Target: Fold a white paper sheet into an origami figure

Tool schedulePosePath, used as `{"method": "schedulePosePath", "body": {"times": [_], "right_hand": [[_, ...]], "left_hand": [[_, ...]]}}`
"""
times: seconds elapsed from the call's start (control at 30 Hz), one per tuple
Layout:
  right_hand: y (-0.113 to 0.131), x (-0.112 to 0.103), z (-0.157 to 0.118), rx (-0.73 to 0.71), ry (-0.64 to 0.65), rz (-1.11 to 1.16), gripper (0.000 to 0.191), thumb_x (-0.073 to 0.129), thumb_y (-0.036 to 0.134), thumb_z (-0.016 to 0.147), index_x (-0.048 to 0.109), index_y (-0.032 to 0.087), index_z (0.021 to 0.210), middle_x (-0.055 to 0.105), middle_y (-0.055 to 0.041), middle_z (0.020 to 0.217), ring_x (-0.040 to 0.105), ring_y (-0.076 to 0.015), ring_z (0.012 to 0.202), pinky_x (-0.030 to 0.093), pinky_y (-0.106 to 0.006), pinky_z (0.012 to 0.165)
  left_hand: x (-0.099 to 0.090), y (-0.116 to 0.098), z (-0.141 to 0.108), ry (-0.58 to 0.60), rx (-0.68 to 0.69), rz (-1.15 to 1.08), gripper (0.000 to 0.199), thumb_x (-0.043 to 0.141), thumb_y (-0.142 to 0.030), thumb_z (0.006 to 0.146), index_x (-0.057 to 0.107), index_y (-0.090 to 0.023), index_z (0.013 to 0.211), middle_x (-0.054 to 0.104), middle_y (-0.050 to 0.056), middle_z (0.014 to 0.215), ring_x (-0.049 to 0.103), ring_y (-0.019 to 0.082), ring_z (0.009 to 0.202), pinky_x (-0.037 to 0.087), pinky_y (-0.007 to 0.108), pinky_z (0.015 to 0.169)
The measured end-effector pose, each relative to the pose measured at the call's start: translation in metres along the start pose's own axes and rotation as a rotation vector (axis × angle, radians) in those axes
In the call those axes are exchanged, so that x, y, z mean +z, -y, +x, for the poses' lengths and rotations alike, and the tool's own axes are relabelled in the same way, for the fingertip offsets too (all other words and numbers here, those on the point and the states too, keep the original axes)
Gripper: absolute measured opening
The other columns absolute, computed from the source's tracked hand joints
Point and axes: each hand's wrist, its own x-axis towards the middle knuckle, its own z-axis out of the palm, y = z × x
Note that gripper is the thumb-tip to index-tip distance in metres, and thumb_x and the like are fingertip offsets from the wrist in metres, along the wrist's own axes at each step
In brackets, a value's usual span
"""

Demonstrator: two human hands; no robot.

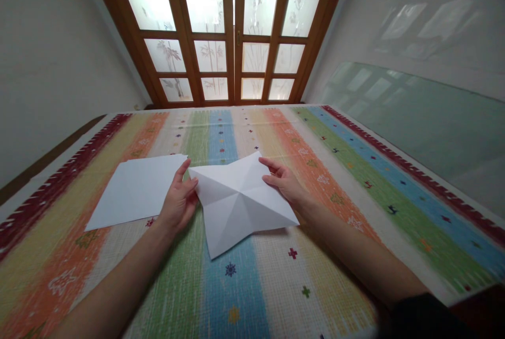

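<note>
A white sheet of paper (240, 199) with creases meeting at its middle is held between both hands, its surface bent into a star-like shape. My left hand (181, 199) grips its left corner between thumb and fingers. On the other side, my right hand (284, 181) pinches the upper right edge, thumb and forefinger near the top corner. The near corner of the sheet points down toward the tablecloth. Left of my left hand lies a flat stack of white paper (134, 191).
A striped, patterned cloth (221, 139) covers the table. Beyond its far edge stand wooden doors (234, 65) with frosted panes. A pale glass panel (414, 123) leans along the right wall, and a white wall rises on the left.
</note>
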Motion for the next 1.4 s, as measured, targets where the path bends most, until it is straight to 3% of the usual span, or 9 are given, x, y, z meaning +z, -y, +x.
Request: {"method": "schedulePosePath", "body": {"times": [0.13, 0.33, 0.47, 0.63, 0.87, 1.1, 1.27, 1.4], "right_hand": [[-0.002, 0.0, -0.001, 0.0, 0.016, -0.021, 0.057, 0.078, 0.026, 0.061, 0.064, 0.027, 0.117, 0.069, -0.003, 0.109, 0.064, -0.0172, 0.086, 0.055, -0.033, 0.077], [-0.005, 0.002, 0.0, -0.019, -0.001, 0.008, 0.06, 0.079, 0.027, 0.06, 0.062, 0.027, 0.117, 0.069, -0.003, 0.106, 0.065, -0.0168, 0.086, 0.054, -0.034, 0.08], [-0.008, 0.004, 0.0, -0.053, -0.008, -0.018, 0.057, 0.077, 0.027, 0.06, 0.062, 0.027, 0.115, 0.067, -0.0037, 0.112, 0.064, -0.018, 0.091, 0.054, -0.035, 0.083], [-0.011, 0.008, -0.001, -0.068, -0.008, -0.028, 0.052, 0.076, 0.028, 0.061, 0.061, 0.027, 0.111, 0.062, -0.004, 0.12, 0.064, -0.0177, 0.094, 0.053, -0.036, 0.086], [-0.015, 0.014, -0.004, -0.047, -0.042, 0.034, 0.049, 0.077, 0.029, 0.061, 0.06, 0.029, 0.107, 0.059, -0.0027, 0.116, 0.062, -0.0166, 0.091, 0.052, -0.033, 0.082], [-0.012, 0.01, -0.004, 0.161, 0.033, 0.058, 0.056, 0.079, 0.037, 0.064, 0.055, 0.029, 0.113, 0.06, -0.0038, 0.106, 0.062, -0.016, 0.084, 0.051, -0.028, 0.069], [-0.011, 0.01, -0.006, 0.11, 0.034, -0.007, 0.046, 0.082, 0.025, 0.055, 0.059, 0.024, 0.096, 0.062, -0.0031, 0.104, 0.061, -0.0148, 0.081, 0.05, -0.026, 0.067], [-0.012, 0.013, -0.01, 0.128, 0.039, -0.041, 0.04, 0.079, 0.024, 0.057, 0.056, 0.023, 0.09, 0.065, 0.0, 0.081, 0.059, -0.0138, 0.064, 0.047, -0.027, 0.058]], "left_hand": [[0.0, 0.001, 0.003, -0.065, -0.024, 0.022, 0.039, 0.073, -0.01, 0.069, 0.063, -0.02, 0.105, 0.063, -0.001, 0.074, 0.06, 0.01, 0.061, 0.053, 0.017, 0.059], [0.001, 0.003, 0.003, -0.107, -0.068, 0.001, 0.014, 0.066, -0.009, 0.073, 0.059, -0.017, 0.083, 0.059, -0.003, 0.066, 0.056, 0.009, 0.054, 0.055, 0.019, 0.057], [0.002, 0.003, 0.001, -0.13, -0.122, 0.007, 0.019, 0.062, -0.004, 0.071, 0.055, -0.018, 0.083, 0.061, -0.002, 0.069, 0.061, 0.011, 0.056, 0.057, 0.022, 0.056], [0.002, 0.004, -0.004, -0.061, -0.193, -0.03, 0.031, 0.064, 0.001, 0.068, 0.053, -0.019, 0.089, 0.065, 0.0, 0.077, 0.068, 0.016, 0.064, 0.061, 0.027, 0.059], [0.002, 0.008, -0.005, -0.023, -0.203, -0.08, 0.035, 0.065, 0.005, 0.068, 0.055, -0.018, 0.091, 0.068, 0.001, 0.079, 0.068, 0.012, 0.062, 0.061, 0.022, 0.059], [0.001, -0.004, 0.001, -0.105, -0.075, -0.115, 0.034, 0.065, 0.005, 0.069, 0.055, -0.02, 0.09, 0.067, -0.002, 0.075, 0.069, 0.014, 0.064, 0.063, 0.026, 0.063], [-0.001, -0.008, 0.006, -0.176, -0.022, -0.127, 0.03, 0.062, 0.006, 0.073, 0.056, -0.021, 0.087, 0.068, -0.002, 0.077, 0.067, 0.01, 0.062, 0.061, 0.02, 0.061], [0.001, -0.007, 0.005, -0.208, -0.019, -0.133, 0.03, 0.06, 0.007, 0.074, 0.056, -0.02, 0.086, 0.068, -0.002, 0.077, 0.066, 0.009, 0.061, 0.059, 0.017, 0.059]]}}
